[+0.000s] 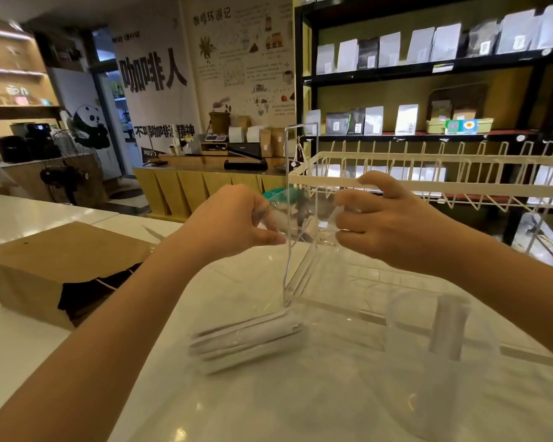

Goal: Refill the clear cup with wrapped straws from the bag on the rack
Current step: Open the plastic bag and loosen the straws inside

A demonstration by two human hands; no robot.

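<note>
A white wire rack (428, 186) stands on the counter at the right. At its left end, both hands pinch a clear plastic bag (304, 218) between them. My left hand (237, 218) grips the bag's left side and my right hand (380, 228) grips its right side. The bag's contents are blurred behind a clear acrylic stand (300, 193). The clear cup (428, 362) stands at the lower right with a couple of white wrapped straws (447, 327) upright in it. A bundle of wrapped straws (246, 339) lies flat on the counter below my left hand.
A brown paper bag (55, 266) lies on its side at the left of the white counter (29, 362). Black shelves (428, 68) with coffee pouches stand behind the rack. A wooden counter (205, 183) is further back.
</note>
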